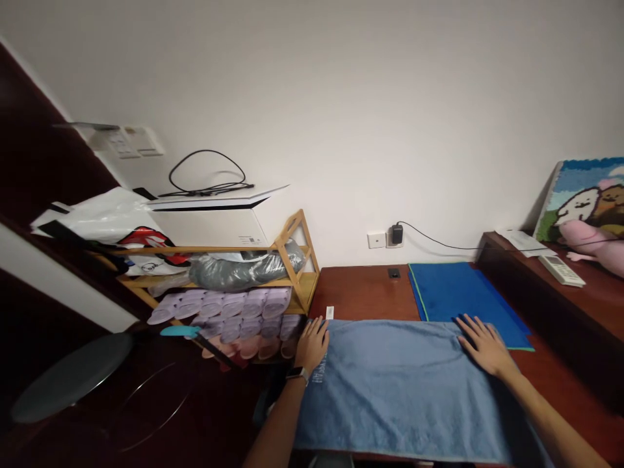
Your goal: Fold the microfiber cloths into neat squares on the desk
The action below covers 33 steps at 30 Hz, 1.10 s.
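Note:
A grey-blue towel [400, 383] lies spread across the reddish-brown desk [361, 286], with soft wrinkles and pale lettering near its left edge. My left hand [313, 341], below which a watch [297, 373] sits on the wrist, rests flat on the towel's far left corner. On the far right corner lies my right hand [485, 344], fingers spread on the cloth. A small white tag [330, 312] sticks out at the far edge near my left hand. Behind my right hand is a folded bright blue cloth [453, 289] with a green edge.
To the left, a wooden rack [299, 260] holds a white box [209, 221], a plastic bag [112, 214] and rows of lilac slippers [234, 304]. A round stool [73, 377] stands at lower left. On the raised right ledge are a remote control [560, 269] and a pink plush toy [592, 244]. A black adapter [397, 234] is plugged into the wall.

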### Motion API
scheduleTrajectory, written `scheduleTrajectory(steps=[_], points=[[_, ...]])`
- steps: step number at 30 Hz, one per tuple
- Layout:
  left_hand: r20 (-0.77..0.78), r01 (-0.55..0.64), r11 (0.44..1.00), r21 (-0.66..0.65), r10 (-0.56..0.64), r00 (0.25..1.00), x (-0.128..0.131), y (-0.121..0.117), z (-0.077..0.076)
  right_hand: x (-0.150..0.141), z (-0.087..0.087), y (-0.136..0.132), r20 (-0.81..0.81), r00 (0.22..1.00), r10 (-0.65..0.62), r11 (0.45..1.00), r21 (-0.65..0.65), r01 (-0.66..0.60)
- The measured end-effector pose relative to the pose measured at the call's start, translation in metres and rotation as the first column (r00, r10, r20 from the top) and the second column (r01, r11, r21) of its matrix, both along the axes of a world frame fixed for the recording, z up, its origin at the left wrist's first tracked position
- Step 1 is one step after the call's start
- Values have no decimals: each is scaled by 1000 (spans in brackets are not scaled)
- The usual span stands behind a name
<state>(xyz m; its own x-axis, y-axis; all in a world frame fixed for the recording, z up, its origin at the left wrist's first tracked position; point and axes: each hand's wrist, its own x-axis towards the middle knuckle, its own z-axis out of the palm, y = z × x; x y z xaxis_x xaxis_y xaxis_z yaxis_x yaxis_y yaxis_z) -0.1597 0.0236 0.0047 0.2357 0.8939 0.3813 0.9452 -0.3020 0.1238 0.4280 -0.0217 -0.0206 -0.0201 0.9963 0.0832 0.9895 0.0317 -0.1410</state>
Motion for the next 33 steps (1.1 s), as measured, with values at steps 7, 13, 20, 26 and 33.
scheduleTrajectory(steps=[7, 13, 20, 26, 33], points=[[-77, 9, 994, -112, -18, 997, -15, -18, -7, 13, -8, -6, -89, 994, 70, 996, -48, -75], [-36, -60, 997, -46, 58, 998, -23, -25, -5, 41, -27, -8, -74, 994, 79, 995, 67, -74], [-91, -36, 999, 5, 37, 995, -8, -37, 15, 17, -12, -4, -21, 999, 29, 998, 62, -28], [-55, 32, 999, 22, -31, 998, 2, -23, 22, -135, 44, 8, -107, 941, 321, 939, 167, -301], [-42, -53, 995, -85, 50, 998, -8, -13, -13, -220, 43, 19, -182, 904, 386, 919, -12, -395]])
